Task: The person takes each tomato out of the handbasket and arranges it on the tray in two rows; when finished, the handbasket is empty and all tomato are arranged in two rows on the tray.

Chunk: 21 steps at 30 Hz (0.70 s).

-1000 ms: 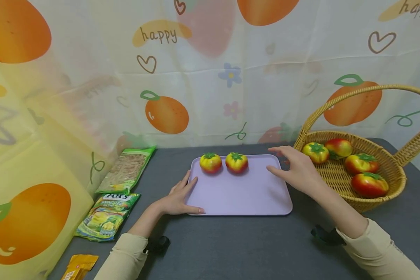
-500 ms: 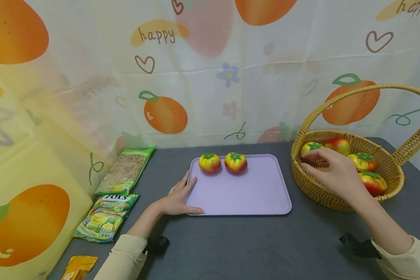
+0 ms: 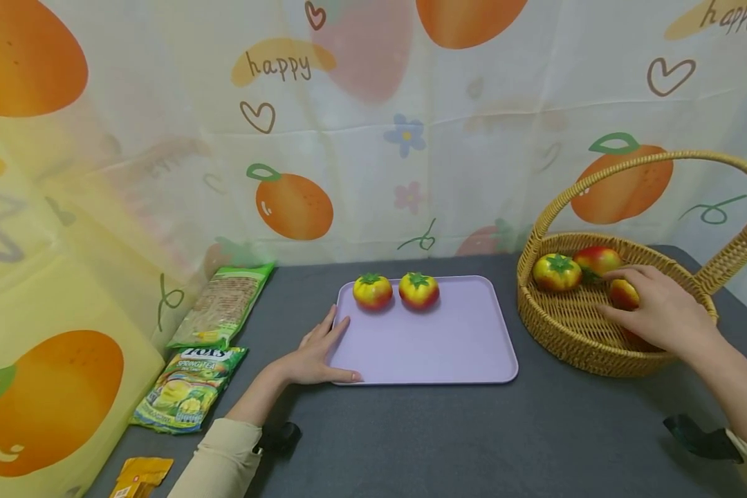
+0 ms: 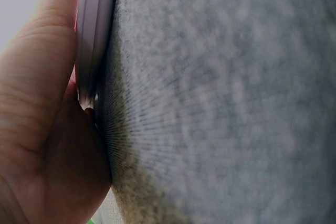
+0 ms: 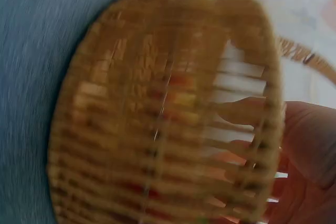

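Note:
My left hand [image 3: 314,356] rests at the left edge of a lilac tray [image 3: 436,346], fingers spread and thumb along the near corner. Two red-and-yellow fruits with green leafy tops, the left fruit [image 3: 373,292] and the right fruit [image 3: 419,291], sit near the tray's far edge. My right hand [image 3: 666,311] reaches over the right part of a wicker basket [image 3: 573,349], thumb and fingers apart. Between them shows a part-hidden fruit [image 3: 624,294]; whether they touch it I cannot tell. Further left in the basket lie a yellower fruit [image 3: 557,272] and a redder fruit [image 3: 597,261].
Along the left side of the dark tabletop lie a green-edged bag [image 3: 224,304], a Fox's candy bag [image 3: 189,391] and an orange packet [image 3: 140,477]. The basket's tall handle [image 3: 653,160] arches above it. A fruit-printed cloth [image 3: 361,207] hangs behind.
My right hand has moved right, from beside the tray's right end, across the basket's rim to the fruits on its right side. The left hand has stayed on the tray.

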Each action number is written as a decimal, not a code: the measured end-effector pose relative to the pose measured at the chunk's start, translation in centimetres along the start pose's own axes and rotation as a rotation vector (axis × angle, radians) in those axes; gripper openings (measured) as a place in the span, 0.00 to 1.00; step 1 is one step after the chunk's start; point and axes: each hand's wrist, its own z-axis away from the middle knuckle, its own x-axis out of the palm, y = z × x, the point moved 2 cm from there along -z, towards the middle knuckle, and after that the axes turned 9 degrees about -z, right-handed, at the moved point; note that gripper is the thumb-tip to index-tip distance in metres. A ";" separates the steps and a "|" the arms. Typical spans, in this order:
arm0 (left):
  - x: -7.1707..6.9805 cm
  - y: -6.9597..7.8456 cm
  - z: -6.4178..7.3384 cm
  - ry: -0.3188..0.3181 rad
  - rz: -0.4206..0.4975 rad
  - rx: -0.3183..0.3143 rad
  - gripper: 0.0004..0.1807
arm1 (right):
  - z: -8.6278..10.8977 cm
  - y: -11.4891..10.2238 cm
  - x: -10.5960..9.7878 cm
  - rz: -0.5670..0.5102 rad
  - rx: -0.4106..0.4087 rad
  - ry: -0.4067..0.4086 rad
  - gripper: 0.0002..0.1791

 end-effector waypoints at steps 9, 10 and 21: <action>0.1 0.0 0.0 -0.001 0.003 0.000 0.61 | -1.4 3.3 -0.3 0.042 0.081 -0.074 0.35; 0.1 0.0 0.0 -0.001 0.004 0.000 0.61 | -1.5 3.6 -0.3 0.041 0.090 -0.080 0.35; 0.1 -0.2 -0.1 0.003 -0.006 -0.001 0.62 | -2.8 6.1 -0.6 0.029 0.143 -0.170 0.43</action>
